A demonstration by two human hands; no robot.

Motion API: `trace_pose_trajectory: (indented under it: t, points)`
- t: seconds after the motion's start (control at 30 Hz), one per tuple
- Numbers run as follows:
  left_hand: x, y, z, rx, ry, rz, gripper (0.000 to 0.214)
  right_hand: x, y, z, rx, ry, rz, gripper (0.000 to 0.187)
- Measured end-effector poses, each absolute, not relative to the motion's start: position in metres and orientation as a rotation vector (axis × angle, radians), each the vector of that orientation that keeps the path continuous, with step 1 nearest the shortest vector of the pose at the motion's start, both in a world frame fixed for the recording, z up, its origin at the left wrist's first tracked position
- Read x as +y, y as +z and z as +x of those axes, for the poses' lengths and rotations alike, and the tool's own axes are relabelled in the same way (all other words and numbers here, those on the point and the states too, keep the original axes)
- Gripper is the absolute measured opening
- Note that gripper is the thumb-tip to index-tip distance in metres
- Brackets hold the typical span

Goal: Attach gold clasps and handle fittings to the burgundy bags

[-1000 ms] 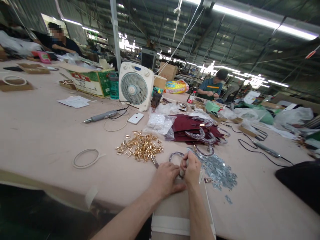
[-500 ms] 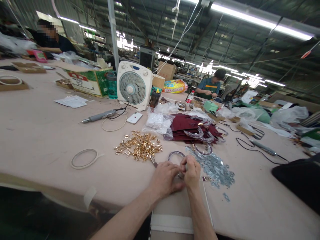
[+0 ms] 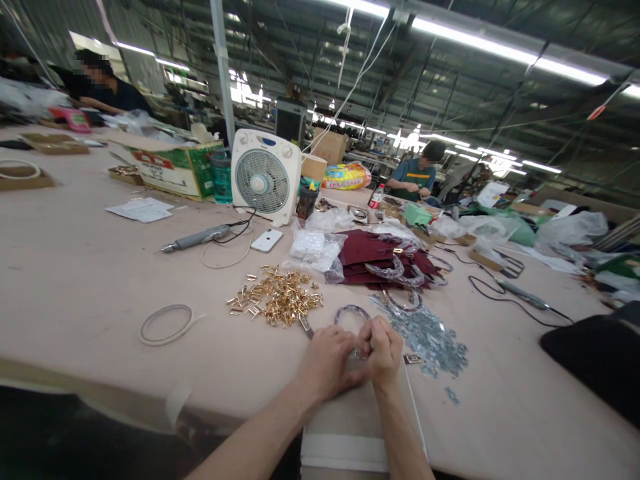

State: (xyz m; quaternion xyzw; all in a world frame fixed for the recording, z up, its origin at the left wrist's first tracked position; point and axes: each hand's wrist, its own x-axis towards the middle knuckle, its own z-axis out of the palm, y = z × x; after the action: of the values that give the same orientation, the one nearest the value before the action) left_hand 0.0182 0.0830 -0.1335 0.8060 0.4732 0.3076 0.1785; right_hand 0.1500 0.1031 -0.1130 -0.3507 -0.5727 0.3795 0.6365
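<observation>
My left hand point(image 3: 330, 360) is closed over a plastic-wrapped bag handle point(image 3: 351, 309), whose dark loop rises beyond the fingers. Close against it, my right hand point(image 3: 384, 350) is curled with its fingertips pressed together; whatever they pinch is hidden. Both hands are above a pale board point(image 3: 345, 427) at the table's near edge. A dark strap end with a gold fitting point(image 3: 305, 325) pokes out left of the hands, and another gold fitting point(image 3: 412, 359) shows to the right. Beyond lie a pile of gold fittings point(image 3: 285, 297) and a heap of small silvery plates point(image 3: 435, 340).
Maroon bag pieces point(image 3: 365, 250) are stacked behind the hands beside clear plastic packets point(image 3: 310, 247). Farther left are a fan point(image 3: 263, 177), a phone point(image 3: 267, 240), a corded grey screwdriver point(image 3: 195, 239) and a tape roll point(image 3: 165, 325). Two other people sit farther back.
The view has shifted slightly. My right hand's fingers have closed in a little lower against the left hand; both hands stay at the same spot on the board.
</observation>
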Motion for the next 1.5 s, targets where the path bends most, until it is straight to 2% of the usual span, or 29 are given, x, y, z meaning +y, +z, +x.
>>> trace_pose_trajectory:
  t: [0.1,0.33,0.4,0.5,0.57,0.7,0.8,1.0,1.23,1.5]
  points:
    - [0.083,-0.131,0.018,1.333,0.88,2.277,0.031,0.1,-0.11,0.149,-1.275,0.84,-0.695,0.042]
    - [0.083,-0.137,0.019,1.322,0.902,2.241,0.03,0.106,-0.13,0.146,-1.162,0.943,-0.799,0.041]
    - [0.085,-0.142,0.017,1.273,0.951,2.217,0.04,0.108,-0.132,0.151,-1.012,0.99,-0.684,0.038]
    - [0.09,-0.15,0.007,1.118,1.049,2.147,0.069,0.112,-0.131,0.162,-0.767,1.071,-0.511,0.036]
    - [0.094,-0.154,-0.001,1.048,1.114,2.03,0.077,0.115,-0.132,0.168,-0.669,1.136,-0.469,0.036]
    - [0.096,-0.157,-0.019,1.083,1.214,1.676,0.06,0.119,-0.136,0.176,-0.594,1.224,-0.464,0.036]
    - [0.093,-0.158,-0.029,1.137,1.205,1.488,0.056,0.12,-0.138,0.178,-0.534,1.252,-0.446,0.035]
    - [0.092,-0.166,-0.04,1.179,1.09,1.437,0.043,0.12,-0.139,0.179,-0.511,1.28,-0.402,0.031]
    - [0.096,-0.171,-0.033,1.224,1.094,1.451,0.042,0.116,-0.133,0.18,-0.45,1.302,-0.412,0.024]
    - [0.095,-0.169,-0.026,1.342,1.11,1.492,0.037,0.088,-0.121,0.13,-0.759,1.147,-0.455,0.034]
